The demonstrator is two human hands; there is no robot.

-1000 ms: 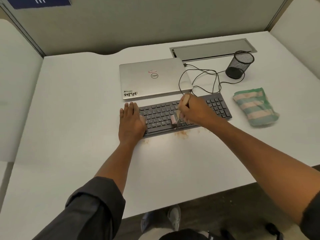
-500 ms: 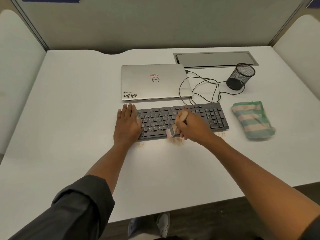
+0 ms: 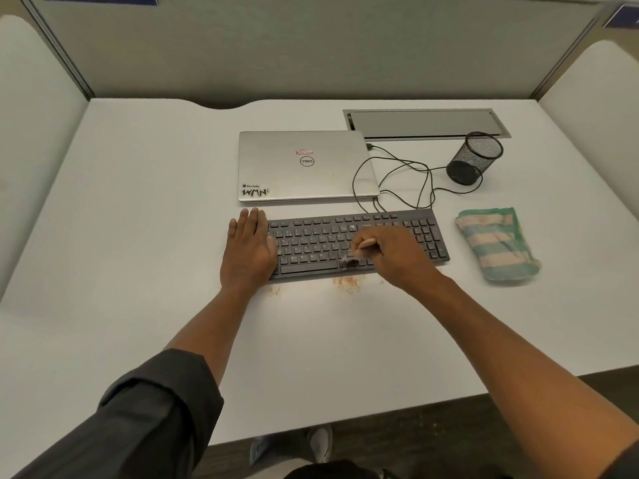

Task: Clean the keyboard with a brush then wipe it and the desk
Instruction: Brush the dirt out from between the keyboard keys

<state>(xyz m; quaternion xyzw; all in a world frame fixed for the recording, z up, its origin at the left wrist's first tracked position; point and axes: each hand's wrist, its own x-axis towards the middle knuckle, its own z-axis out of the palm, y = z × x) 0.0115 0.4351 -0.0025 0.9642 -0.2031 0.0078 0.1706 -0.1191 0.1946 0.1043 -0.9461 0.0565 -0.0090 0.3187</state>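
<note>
Counts: 1 keyboard [image 3: 356,243], 1 brush [image 3: 359,252], 1 cloth [image 3: 496,245], 1 laptop [image 3: 304,165], 1 mesh pen cup [image 3: 473,159], 1 cable [image 3: 404,178], 1 metal hatch [image 3: 425,123], 2 hands, 2 main patches of reddish crumbs [image 3: 347,283].

Keyboard lies near desk [image 3: 138,219] centre, long side running 9 to 3 o'clock. Left hand [image 3: 247,252] flat on its 9 o'clock end, fingers straight and together, pressing down, gripping nothing. Right hand [image 3: 392,254] over keyboard's middle-right, fingers curled round brush's wooden handle; bristles touch the keys in the bottom row, just at 3 o'clock of the space bar.

Crumbs sit on desk just at 6 o'clock of keyboard's near edge: bigger patch below the brush, smaller one near left wrist.

Cloth, striped green and peach, folded, lies at 3 o'clock of keyboard, apart from it. Laptop shut, at 12 o'clock of keyboard, narrow gap between. Cable loops from laptop's 3 o'clock side toward keyboard's far edge. Pen cup at 1-2 o'clock, tipped in the wide-angle view, near cable loop. Hatch at 12 o'clock of cup, set into desk.

Edges & room: partition walls close desk at 9, 12 and 3 o'clock. Near edge at 6 o'clock open, floor and a shoe [image 3: 321,444] below it. Broad bare desk at 9 o'clock of left hand and at 6 o'clock, between crumbs and near edge. Tighter at 3 o'clock, w/ cloth between keyboard and side wall.
</note>
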